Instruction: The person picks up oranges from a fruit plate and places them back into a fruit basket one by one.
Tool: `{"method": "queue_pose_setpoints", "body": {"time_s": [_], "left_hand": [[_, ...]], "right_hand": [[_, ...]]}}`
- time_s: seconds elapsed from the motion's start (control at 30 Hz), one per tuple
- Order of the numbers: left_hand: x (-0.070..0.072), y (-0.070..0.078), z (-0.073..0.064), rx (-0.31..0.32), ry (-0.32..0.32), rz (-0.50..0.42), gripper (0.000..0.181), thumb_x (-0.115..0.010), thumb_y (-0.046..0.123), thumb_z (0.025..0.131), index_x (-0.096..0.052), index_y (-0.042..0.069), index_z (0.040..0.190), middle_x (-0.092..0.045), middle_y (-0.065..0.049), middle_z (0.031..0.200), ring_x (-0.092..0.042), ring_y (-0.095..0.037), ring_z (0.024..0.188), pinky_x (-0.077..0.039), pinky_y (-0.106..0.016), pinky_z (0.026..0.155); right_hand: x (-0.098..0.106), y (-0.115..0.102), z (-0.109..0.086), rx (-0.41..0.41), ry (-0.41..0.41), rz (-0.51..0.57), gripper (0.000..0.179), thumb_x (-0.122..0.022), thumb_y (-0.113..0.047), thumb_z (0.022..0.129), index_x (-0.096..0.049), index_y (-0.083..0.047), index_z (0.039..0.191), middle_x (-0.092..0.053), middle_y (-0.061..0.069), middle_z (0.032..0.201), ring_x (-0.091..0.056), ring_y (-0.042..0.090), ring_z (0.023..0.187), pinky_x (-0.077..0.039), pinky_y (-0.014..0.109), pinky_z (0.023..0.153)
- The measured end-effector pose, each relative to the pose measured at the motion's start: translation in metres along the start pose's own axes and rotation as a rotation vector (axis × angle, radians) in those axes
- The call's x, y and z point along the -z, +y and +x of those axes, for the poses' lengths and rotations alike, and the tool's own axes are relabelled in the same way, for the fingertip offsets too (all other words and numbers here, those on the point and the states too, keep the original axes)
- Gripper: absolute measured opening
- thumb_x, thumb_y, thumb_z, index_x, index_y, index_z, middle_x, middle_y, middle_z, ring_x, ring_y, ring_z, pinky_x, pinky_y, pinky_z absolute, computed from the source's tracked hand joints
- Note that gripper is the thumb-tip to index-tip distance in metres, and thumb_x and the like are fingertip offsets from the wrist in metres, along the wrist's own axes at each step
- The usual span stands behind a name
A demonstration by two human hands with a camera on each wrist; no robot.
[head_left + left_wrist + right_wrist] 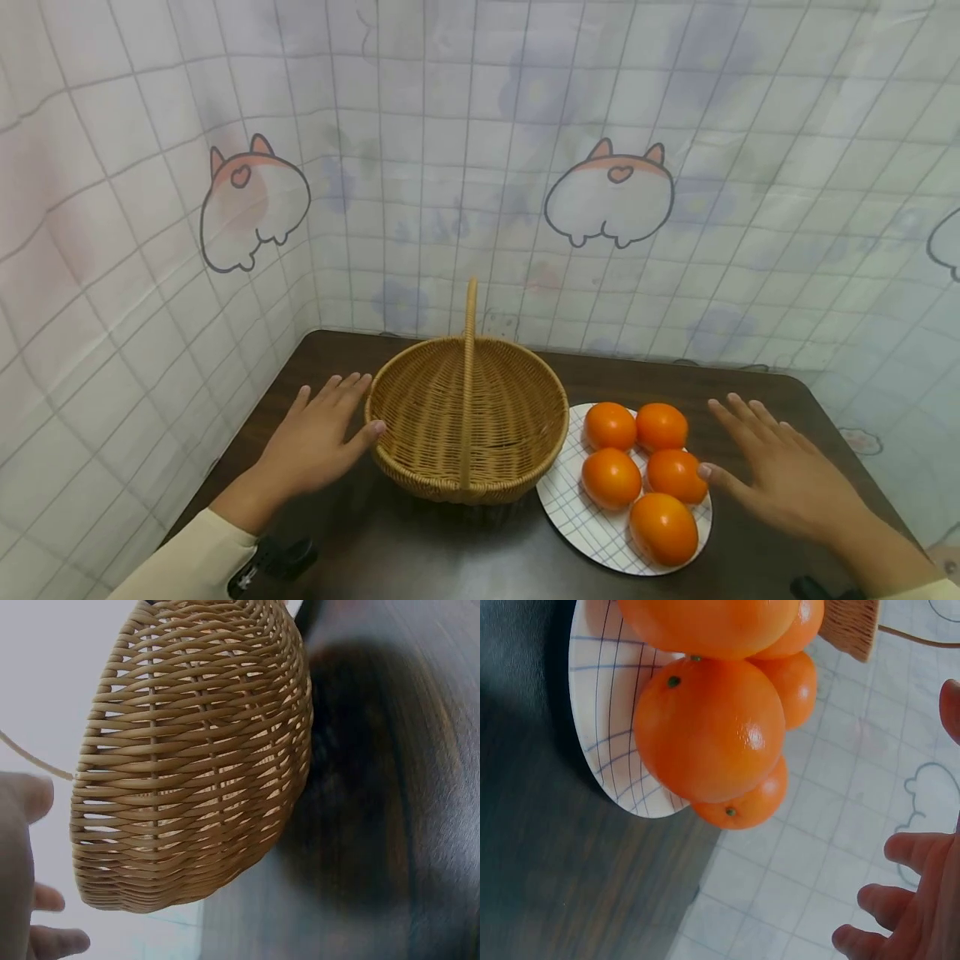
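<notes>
A round wicker basket with one tall arched handle stands mid-table. At its left side my left hand hovers with fingers spread, the thumb close to the rim; whether it touches cannot be told. The left wrist view shows the woven wall beside that hand's fingertips. To the right of the basket, several oranges lie on a white plate with a grid pattern. My right hand is held out beside the plate, fingers spread and holding nothing. In the right wrist view the oranges sit apart from its fingers.
The dark wooden table has rounded back corners. A white gridded cloth with cartoon animal drawings hangs behind the table and along both sides. Part of the plate lies under or close against the basket's right side.
</notes>
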State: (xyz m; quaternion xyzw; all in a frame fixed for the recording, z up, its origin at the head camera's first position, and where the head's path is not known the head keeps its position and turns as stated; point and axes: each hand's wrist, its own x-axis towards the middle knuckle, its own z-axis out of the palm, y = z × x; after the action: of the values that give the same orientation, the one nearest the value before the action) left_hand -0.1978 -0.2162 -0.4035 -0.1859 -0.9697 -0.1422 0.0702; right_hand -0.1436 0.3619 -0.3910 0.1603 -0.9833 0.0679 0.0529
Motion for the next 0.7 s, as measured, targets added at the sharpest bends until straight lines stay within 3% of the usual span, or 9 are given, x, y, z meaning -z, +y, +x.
{"method": "queue_pose_setpoints", "body": {"time_s": [0.17,0.33,0.7], "left_hand": [[-0.004,-0.005,-0.002,0.122,-0.011,-0.18,0.077,-0.046,0.055,0.106,-0.033,-0.001,0.158,-0.041,-0.027,0.155,-0.042,-0.049,0.138,-0.033,-0.07,0.109],[-0.012,-0.011,-0.001,0.246,-0.079,-0.391,0.077,-0.044,0.055,0.107,-0.032,-0.004,0.156,-0.042,-0.029,0.153,-0.046,-0.049,0.135,-0.043,-0.066,0.102],[-0.024,-0.01,0.009,0.344,-0.119,-0.828,0.064,-0.049,0.041,0.109,-0.035,-0.003,0.153,-0.044,-0.029,0.149,-0.054,-0.044,0.129,-0.057,-0.049,0.093]], "right_hand": [[-0.006,-0.006,-0.005,-0.008,0.01,0.009,0.085,-0.059,-0.054,0.101,-0.023,-0.009,0.164,-0.025,0.027,0.163,-0.025,0.053,0.145,-0.018,0.07,0.115],[-0.01,-0.013,-0.01,0.001,0.035,0.004,0.087,-0.066,-0.055,0.096,-0.033,-0.007,0.16,-0.034,0.027,0.159,-0.037,0.055,0.138,-0.034,0.076,0.102],[-0.021,-0.03,-0.024,-0.01,0.053,0.032,0.086,-0.069,-0.061,0.092,-0.045,-0.006,0.153,-0.053,0.022,0.146,-0.051,0.052,0.126,-0.042,0.076,0.092]]}}
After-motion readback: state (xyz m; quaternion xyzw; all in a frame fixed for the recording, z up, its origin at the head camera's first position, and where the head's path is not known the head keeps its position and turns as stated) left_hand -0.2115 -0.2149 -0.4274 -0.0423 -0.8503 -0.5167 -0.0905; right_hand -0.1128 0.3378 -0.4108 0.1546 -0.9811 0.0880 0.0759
